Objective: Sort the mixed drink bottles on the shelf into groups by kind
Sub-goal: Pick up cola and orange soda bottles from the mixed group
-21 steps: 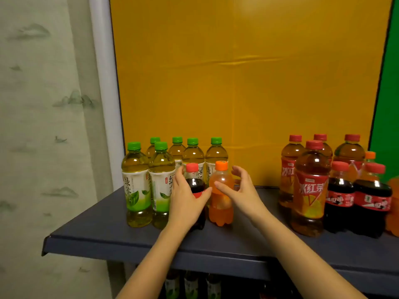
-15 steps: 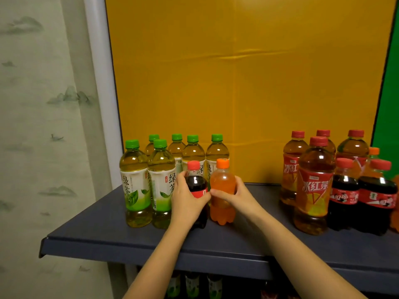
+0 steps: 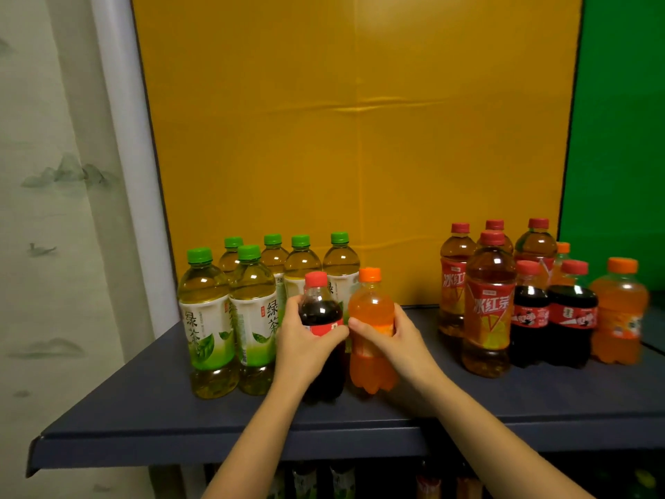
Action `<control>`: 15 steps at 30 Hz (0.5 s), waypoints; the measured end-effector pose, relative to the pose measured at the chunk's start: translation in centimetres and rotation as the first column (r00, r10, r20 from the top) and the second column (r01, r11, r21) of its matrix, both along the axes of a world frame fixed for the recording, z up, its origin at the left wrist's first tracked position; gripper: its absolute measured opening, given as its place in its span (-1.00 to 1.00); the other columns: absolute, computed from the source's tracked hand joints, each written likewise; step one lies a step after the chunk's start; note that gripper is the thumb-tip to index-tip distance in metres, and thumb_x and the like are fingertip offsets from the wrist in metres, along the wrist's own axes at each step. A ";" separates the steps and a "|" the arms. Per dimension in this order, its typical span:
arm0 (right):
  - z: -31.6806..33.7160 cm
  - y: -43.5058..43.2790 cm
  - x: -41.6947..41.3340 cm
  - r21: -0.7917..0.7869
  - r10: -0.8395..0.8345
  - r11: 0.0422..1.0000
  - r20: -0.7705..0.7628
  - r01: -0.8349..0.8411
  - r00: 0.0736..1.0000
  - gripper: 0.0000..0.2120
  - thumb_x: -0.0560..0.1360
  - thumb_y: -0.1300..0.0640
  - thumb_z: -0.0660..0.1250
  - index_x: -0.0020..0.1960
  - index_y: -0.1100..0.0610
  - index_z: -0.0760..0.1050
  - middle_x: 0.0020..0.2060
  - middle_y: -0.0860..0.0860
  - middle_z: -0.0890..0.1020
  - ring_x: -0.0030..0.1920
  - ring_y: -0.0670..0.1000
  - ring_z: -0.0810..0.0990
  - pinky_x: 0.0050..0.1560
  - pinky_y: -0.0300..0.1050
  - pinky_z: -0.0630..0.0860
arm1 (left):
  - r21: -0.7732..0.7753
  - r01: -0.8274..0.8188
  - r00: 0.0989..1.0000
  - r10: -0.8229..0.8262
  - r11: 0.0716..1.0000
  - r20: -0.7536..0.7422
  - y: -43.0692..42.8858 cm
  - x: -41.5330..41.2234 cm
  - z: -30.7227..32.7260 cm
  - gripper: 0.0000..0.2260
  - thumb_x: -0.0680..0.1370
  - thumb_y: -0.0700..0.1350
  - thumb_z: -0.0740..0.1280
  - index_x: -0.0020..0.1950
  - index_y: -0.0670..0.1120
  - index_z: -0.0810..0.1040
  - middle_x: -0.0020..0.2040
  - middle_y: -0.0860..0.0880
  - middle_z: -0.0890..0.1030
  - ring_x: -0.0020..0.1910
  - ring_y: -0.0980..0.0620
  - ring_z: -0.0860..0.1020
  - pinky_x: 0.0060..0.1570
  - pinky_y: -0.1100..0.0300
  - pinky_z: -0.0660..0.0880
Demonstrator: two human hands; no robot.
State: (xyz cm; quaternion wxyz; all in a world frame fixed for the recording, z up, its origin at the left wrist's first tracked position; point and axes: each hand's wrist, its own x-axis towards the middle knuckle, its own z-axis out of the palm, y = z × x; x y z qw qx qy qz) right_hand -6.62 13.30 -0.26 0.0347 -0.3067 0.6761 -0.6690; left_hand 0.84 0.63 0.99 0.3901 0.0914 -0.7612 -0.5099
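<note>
Yellow backdrop [image 3: 360, 138] behind; green panel [image 3: 619, 138] right; pale ink-print curtain [image 3: 54, 210] left; white post [image 3: 122, 138] between.

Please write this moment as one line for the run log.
left hand: grip on cola bottle | right hand: grip on orange soda bottle | both upright beside green tea bottles

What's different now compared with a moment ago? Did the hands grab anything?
The right hand closed in from the right and took hold of the orange soda bottle. The left hand kept its grip on the cola bottle. Both bottles still stand on the shelf beside the green tea bottles; the mixed group on the right is unmoved.
</note>
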 end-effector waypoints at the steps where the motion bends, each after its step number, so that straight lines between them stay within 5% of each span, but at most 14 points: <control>1: 0.3 0.8 0.6 -0.027 -0.014 1.000 -0.003 0.013 1.000 -0.47 0.21 -0.16 0.45 0.12 -0.05 0.43 0.02 -0.06 0.61 0.04 -0.06 0.59 0.09 -0.08 0.53 | 0.008 0.048 0.999 -0.048 0.999 0.002 0.3 0.4 0.5 -0.50 0.30 -0.16 0.53 0.16 0.01 0.40 -0.04 0.14 0.52 -0.04 0.18 0.50 -0.18 0.36 0.39; 5: 1.4 4.2 2.7 -0.128 -0.092 0.988 -0.010 0.090 0.996 -0.56 0.16 -0.15 0.41 0.00 -0.13 0.43 -0.06 -0.12 0.60 -0.02 -0.10 0.58 -0.09 -0.21 0.49 | 0.058 0.230 0.972 -0.232 0.971 0.027 2.0 1.7 2.3 -0.56 0.29 -0.18 0.53 0.06 0.07 0.45 -0.05 0.11 0.56 -0.06 0.19 0.51 -0.19 0.31 0.44; 9: 1.7 8.2 4.4 -0.193 -0.223 0.956 0.008 0.220 0.975 -0.59 0.18 -0.12 0.40 0.01 -0.15 0.44 -0.07 -0.10 0.60 -0.03 -0.07 0.59 -0.08 -0.16 0.50 | 0.100 0.374 0.926 -0.378 0.922 0.025 4.3 2.0 2.9 -0.63 0.25 -0.22 0.54 -0.02 0.01 0.54 -0.10 0.01 0.63 -0.12 0.08 0.60 -0.26 0.32 0.49; 15: 0.5 15.7 6.4 -0.170 -0.448 0.880 0.017 0.444 0.894 -0.57 0.16 -0.16 0.41 0.01 -0.19 0.43 -0.03 -0.12 0.61 -0.02 -0.09 0.59 -0.07 -0.15 0.50 | 0.091 0.538 0.842 -0.540 0.838 -0.005 10.0 0.9 2.4 -0.64 0.22 -0.27 0.55 -0.11 0.02 0.55 -0.20 0.06 0.64 -0.26 0.21 0.61 -0.32 0.40 0.50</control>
